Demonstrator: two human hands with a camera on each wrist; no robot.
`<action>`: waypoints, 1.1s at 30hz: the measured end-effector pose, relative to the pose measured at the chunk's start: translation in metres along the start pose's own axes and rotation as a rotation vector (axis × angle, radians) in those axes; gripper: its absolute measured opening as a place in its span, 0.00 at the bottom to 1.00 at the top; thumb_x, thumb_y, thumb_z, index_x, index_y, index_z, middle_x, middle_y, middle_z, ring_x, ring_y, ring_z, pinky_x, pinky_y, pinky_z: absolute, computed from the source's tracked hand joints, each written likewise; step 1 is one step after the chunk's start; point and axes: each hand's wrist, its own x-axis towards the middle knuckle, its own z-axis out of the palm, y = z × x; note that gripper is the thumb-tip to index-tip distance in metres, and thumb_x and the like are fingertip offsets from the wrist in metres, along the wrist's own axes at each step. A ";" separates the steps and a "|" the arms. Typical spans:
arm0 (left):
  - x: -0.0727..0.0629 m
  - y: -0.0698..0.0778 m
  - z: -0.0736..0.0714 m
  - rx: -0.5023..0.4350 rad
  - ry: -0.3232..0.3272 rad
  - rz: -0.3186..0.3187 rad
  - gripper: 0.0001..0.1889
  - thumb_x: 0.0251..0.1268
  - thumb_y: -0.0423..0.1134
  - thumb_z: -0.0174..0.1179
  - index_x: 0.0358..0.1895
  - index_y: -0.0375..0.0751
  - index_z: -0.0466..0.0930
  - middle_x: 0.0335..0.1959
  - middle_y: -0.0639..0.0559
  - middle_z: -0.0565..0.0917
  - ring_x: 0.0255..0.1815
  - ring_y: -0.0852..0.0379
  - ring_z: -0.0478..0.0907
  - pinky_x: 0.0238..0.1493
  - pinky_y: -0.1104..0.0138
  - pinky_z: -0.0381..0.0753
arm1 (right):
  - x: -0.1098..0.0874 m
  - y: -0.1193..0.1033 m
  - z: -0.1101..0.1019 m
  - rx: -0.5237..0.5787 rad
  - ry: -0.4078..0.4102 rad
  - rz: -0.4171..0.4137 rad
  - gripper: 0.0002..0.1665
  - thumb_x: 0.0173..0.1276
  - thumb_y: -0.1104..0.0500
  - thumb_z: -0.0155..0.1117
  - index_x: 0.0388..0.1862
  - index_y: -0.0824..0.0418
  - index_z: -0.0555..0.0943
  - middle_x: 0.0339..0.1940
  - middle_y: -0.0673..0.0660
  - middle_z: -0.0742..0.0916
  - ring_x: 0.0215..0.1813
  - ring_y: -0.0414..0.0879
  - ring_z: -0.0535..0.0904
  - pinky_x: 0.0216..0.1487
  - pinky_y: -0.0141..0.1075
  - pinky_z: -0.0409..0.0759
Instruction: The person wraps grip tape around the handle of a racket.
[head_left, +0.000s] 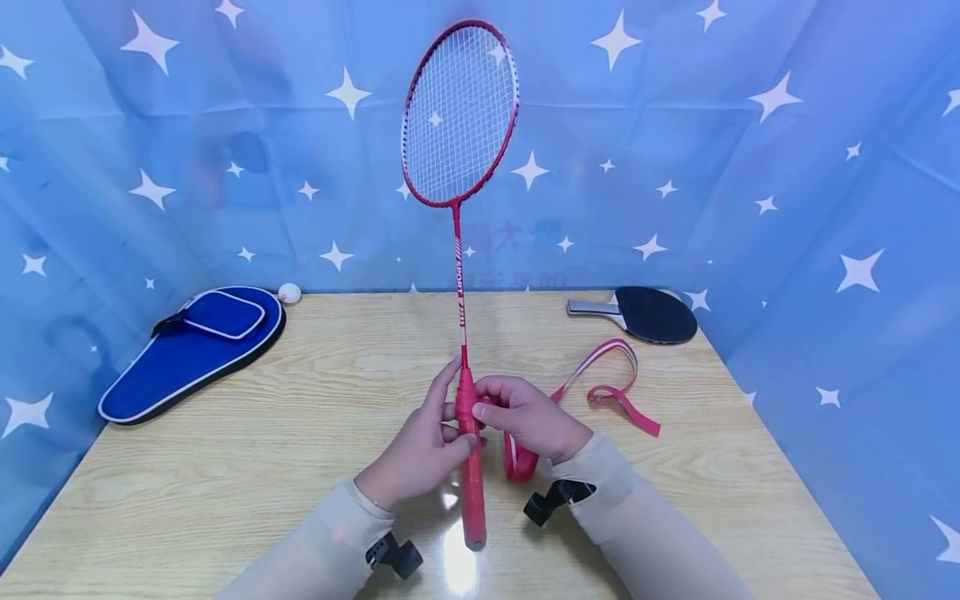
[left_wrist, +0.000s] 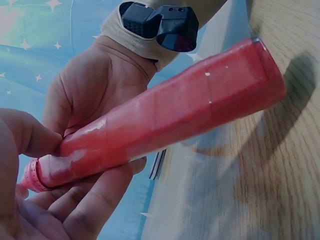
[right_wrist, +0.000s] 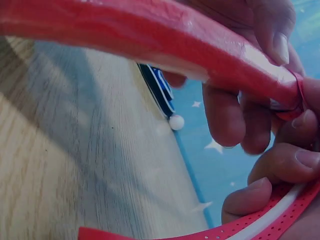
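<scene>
A red badminton racket [head_left: 472, 487] stands nearly upright over the table, strung head up and handle butt down. My left hand [head_left: 420, 454] holds its handle from the left, thumb in front and fingers behind. At the top of the handle, my right hand [head_left: 536, 417] pinches red grip tape between thumb and fingers. A loose length of this tape [head_left: 633, 410] hangs from that hand and curls across the table. The right wrist view shows the perforated tape [right_wrist: 200, 236] running under the curled fingers. Shiny red wrapping covers the lower handle [left_wrist: 175, 105] in the left wrist view.
A blue paddle case [head_left: 195, 350] lies at the back left, with a white ball [head_left: 289, 292] beside its upper end. At the back right lies a black table tennis bat [head_left: 654, 315]. Blue star-patterned cloth [head_left: 337, 167] encloses the wooden table [head_left: 262, 492] at the back and sides.
</scene>
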 end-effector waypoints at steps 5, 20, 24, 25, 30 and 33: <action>-0.001 0.001 0.000 0.075 0.023 -0.005 0.54 0.69 0.29 0.63 0.86 0.68 0.39 0.53 0.43 0.86 0.36 0.51 0.90 0.41 0.64 0.90 | 0.000 -0.002 0.002 -0.017 0.018 -0.024 0.13 0.79 0.58 0.63 0.56 0.62 0.83 0.43 0.60 0.87 0.49 0.56 0.82 0.59 0.48 0.80; -0.001 0.001 0.001 0.123 0.007 0.001 0.55 0.64 0.27 0.64 0.86 0.62 0.40 0.53 0.45 0.86 0.28 0.52 0.86 0.36 0.62 0.90 | -0.001 0.001 -0.001 -0.025 -0.037 0.006 0.13 0.78 0.59 0.65 0.56 0.61 0.83 0.46 0.59 0.87 0.51 0.53 0.83 0.61 0.43 0.81; -0.001 0.001 0.001 0.115 -0.007 -0.004 0.56 0.64 0.26 0.63 0.86 0.62 0.39 0.54 0.44 0.86 0.28 0.52 0.86 0.35 0.62 0.90 | -0.002 0.002 -0.004 -0.026 -0.050 0.035 0.14 0.77 0.58 0.65 0.58 0.59 0.83 0.49 0.59 0.87 0.56 0.55 0.83 0.64 0.45 0.80; -0.001 0.001 0.000 0.113 -0.010 -0.003 0.56 0.64 0.26 0.63 0.86 0.62 0.38 0.54 0.43 0.86 0.28 0.52 0.86 0.35 0.62 0.90 | -0.002 0.002 -0.005 -0.023 -0.053 0.037 0.14 0.77 0.59 0.65 0.58 0.59 0.83 0.49 0.60 0.87 0.56 0.56 0.83 0.65 0.46 0.80; -0.001 0.003 -0.001 0.103 -0.017 0.000 0.55 0.64 0.26 0.63 0.87 0.60 0.39 0.54 0.44 0.86 0.31 0.52 0.87 0.37 0.62 0.91 | -0.002 0.001 -0.005 -0.023 -0.055 0.028 0.13 0.78 0.59 0.64 0.58 0.60 0.83 0.48 0.60 0.87 0.55 0.55 0.83 0.65 0.45 0.80; 0.000 0.002 -0.001 0.098 -0.017 0.004 0.55 0.63 0.25 0.63 0.87 0.59 0.39 0.54 0.43 0.86 0.32 0.52 0.87 0.38 0.62 0.91 | -0.001 0.002 -0.004 -0.023 -0.055 0.017 0.12 0.79 0.60 0.63 0.57 0.61 0.82 0.47 0.60 0.87 0.54 0.54 0.83 0.65 0.44 0.80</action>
